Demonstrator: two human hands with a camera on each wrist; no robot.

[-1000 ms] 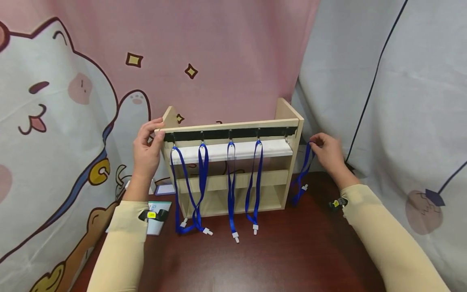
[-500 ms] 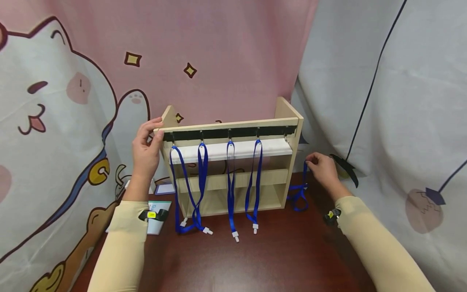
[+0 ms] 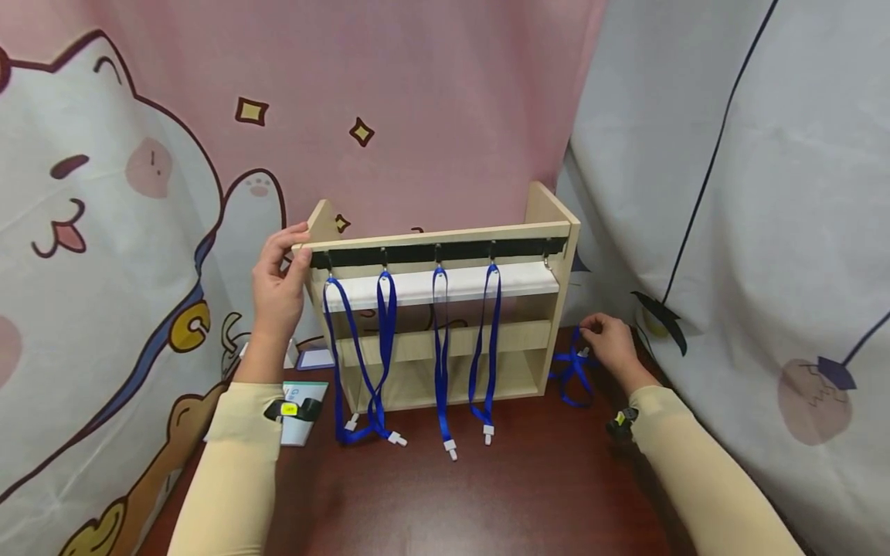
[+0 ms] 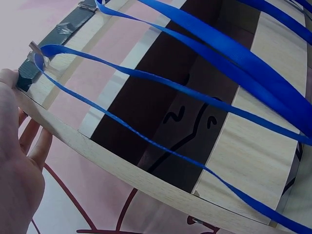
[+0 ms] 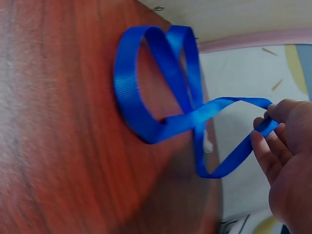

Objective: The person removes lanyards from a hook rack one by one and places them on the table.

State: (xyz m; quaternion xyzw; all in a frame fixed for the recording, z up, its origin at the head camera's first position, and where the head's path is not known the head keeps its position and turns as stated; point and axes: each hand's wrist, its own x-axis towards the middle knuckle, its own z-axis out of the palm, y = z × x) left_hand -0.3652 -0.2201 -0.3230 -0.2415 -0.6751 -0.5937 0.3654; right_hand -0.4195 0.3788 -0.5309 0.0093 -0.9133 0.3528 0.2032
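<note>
In the head view a light wooden rack (image 3: 445,234) stands on the table, with a row of hooks along a black strip (image 3: 410,254). My left hand (image 3: 278,282) grips its upper left corner, thumb in front. Several blue lanyards (image 3: 388,309) with white clips hang from the hooks; the rightmost hook (image 3: 547,259) bears none. Right of the rack, my right hand (image 3: 612,344) pinches another blue lanyard (image 5: 129,92) by one end of its loop. The rest of that lanyard lies looped on the tabletop. Its white clip (image 3: 582,353) shows beside my fingers.
A white card or booklet (image 3: 302,432) lies left of the rack, partly behind my left wrist. Behind it sits a blue-edged card (image 3: 316,358). Printed curtains (image 3: 452,116) enclose the back and sides of the dark red table (image 3: 445,502).
My right hand has moved down and slightly left with the lanyard, which hung in the air before and now lies mostly on the table. My left hand has stayed on the rack.
</note>
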